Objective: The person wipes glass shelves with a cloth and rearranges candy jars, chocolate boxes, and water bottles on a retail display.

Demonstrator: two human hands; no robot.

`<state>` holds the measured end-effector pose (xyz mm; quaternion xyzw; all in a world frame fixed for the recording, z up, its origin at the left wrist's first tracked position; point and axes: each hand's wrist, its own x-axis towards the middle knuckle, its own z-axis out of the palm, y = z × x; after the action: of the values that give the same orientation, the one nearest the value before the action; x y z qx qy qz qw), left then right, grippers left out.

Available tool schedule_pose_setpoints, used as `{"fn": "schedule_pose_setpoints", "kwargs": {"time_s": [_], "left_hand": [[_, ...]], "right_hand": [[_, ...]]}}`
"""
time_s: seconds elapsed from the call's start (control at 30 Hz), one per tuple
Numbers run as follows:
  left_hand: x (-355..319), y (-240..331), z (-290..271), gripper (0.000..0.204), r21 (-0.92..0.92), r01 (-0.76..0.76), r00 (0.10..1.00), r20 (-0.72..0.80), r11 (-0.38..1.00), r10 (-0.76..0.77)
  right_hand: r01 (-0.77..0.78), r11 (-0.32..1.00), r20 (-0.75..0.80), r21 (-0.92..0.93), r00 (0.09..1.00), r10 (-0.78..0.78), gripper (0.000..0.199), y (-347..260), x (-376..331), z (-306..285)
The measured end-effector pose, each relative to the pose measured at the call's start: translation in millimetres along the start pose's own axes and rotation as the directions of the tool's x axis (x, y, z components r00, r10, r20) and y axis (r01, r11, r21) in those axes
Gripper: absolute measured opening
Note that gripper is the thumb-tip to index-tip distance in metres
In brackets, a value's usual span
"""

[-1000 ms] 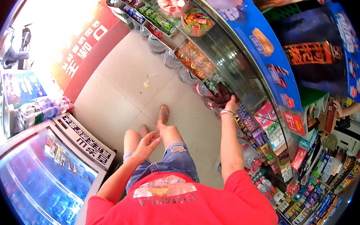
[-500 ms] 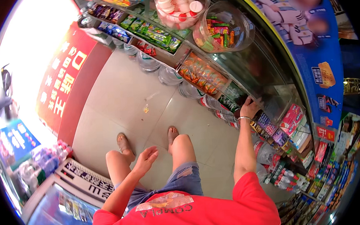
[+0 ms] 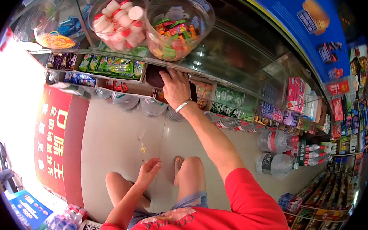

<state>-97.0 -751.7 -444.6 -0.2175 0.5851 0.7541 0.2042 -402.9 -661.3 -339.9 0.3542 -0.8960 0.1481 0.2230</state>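
My right hand (image 3: 176,88), with a silvery bracelet at the wrist, lies over a dark maroon cloth (image 3: 156,76) at the front edge of the glass counter. The cloth shows on both sides of the hand and covers part of the candy boxes there. To its left sits a box of green candy packets (image 3: 112,65); to its right are orange packets (image 3: 203,93). Held low over my lap, my left hand (image 3: 148,173) has its fingers loosely bent and apart, with nothing seen in it.
On the counter top stand a tub of white bottles with red caps (image 3: 121,22) and a tub of colourful candies (image 3: 179,32). Large water bottles (image 3: 272,140) line the counter's foot. A red box (image 3: 54,142) is at the left, and stocked shelves (image 3: 325,191) at the right.
My right hand has moved leftward along the counter edge, and the dark cloth now shows under it. My view has shifted too. The left hand stays low, its fingers a little more bent.
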Motion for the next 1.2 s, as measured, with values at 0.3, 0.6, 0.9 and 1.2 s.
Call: {"fn": "schedule_pose_setpoints", "kwargs": {"time_s": [0.3, 0.6, 0.9, 1.2], "left_hand": [[72, -42, -20, 0.04, 0.085, -0.065, 0.991, 0.119, 0.994, 0.054], [72, -50, -50, 0.041, 0.108, -0.135, 0.975, 0.194, 0.985, 0.112], [55, -84, -97, 0.043, -0.037, 0.002, 0.997, 0.073, 0.999, 0.001], [46, -86, -107, 0.043, -0.097, -0.023, 0.998, 0.052, 0.995, 0.028]], "right_hand": [[0.059, 0.994, -0.286, 0.097, 0.958, -0.029, 0.042, 13, -93, -194], [-0.588, 0.651, -0.013, -0.48, 0.747, 0.665, 0.041, 192, -53, -253], [-0.054, 0.99, 0.029, -0.131, 0.998, 0.058, 0.048, 81, 56, -169], [0.034, 0.999, 0.409, -0.02, 0.912, -0.023, 0.036, 77, 38, -206]]}}
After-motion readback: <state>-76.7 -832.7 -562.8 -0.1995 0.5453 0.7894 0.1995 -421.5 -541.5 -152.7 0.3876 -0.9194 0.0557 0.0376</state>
